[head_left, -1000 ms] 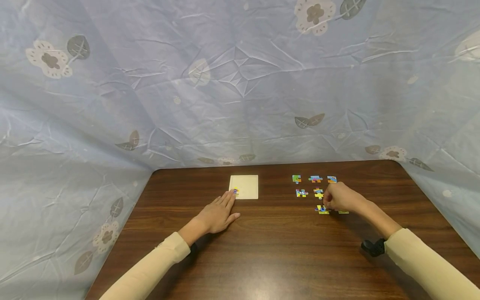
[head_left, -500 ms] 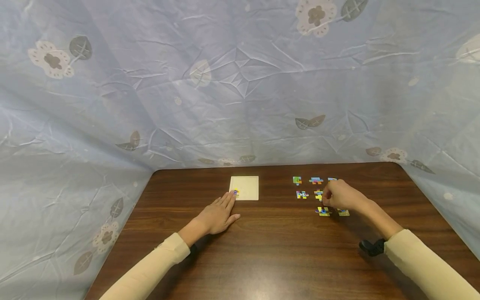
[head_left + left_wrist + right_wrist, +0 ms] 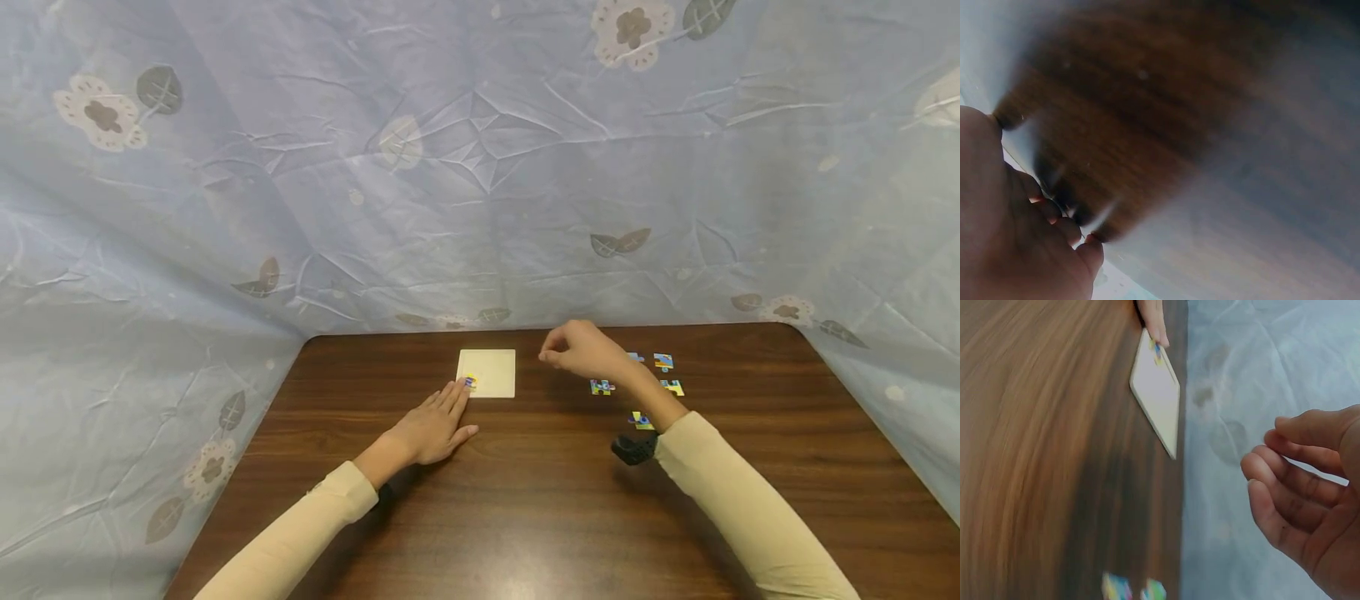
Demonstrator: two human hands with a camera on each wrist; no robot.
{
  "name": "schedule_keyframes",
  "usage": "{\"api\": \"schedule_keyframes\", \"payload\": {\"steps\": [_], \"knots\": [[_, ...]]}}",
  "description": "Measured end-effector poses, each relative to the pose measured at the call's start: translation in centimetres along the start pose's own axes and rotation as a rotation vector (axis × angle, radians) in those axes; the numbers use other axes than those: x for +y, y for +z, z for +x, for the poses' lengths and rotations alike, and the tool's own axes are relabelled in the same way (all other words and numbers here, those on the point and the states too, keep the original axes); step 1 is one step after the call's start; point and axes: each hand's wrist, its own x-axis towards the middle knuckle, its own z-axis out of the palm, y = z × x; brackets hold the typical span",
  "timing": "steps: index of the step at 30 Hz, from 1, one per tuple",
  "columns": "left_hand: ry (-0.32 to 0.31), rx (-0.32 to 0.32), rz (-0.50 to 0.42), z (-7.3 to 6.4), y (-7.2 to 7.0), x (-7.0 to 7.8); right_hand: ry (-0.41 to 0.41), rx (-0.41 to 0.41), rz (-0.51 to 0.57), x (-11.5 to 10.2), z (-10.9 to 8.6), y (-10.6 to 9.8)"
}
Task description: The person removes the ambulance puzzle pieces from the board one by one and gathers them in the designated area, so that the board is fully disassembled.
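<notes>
My left hand [image 3: 422,433] lies flat with its fingers extended, fingertips on the lower left corner of a square cream puzzle board [image 3: 491,372]. A small jigsaw piece [image 3: 471,382] sits in that corner beside the fingertips. In the left wrist view, the palm and fingers [image 3: 1016,244] show against the blurred table. My right hand [image 3: 588,348] is raised to the right of the board, fingers curled. In the right wrist view, its thumb and forefinger meet at the tips [image 3: 1280,425]; I cannot tell whether they pinch a piece.
Several jigsaw pieces lie spread out on the right, among them a blue one [image 3: 663,362], a yellow one [image 3: 672,388] and a yellow-and-blue one [image 3: 641,421]. My right forearm covers part of that area. A flowered curtain [image 3: 480,208] hangs behind the brown table [image 3: 540,517].
My right hand has lifted from among the jigsaw pieces and moved left toward the board. A yellow piece it covered before now shows. The left hand has stayed in place.
</notes>
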Motion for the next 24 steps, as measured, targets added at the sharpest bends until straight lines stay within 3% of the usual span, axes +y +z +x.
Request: {"api": "schedule_keyframes", "payload": {"steps": [6,11,18,24], "knots": [[-0.005,-0.013,-0.034,0.3,-0.2,0.0,-0.005,0.003,0.116,-0.5,4.2,4.1],[-0.009,0.01,-0.045,0.7,-0.1,0.1,0.027,0.007,0.121,-0.6,6.3,7.2],[-0.036,0.009,-0.025,-0.1,0.4,-0.4,0.097,0.037,0.119,-1.1,7.8,11.1],[-0.03,0.016,-0.033,-0.6,0.2,-0.6,0.09,-0.017,0.077,-2.0,8.6,12.4]]}}
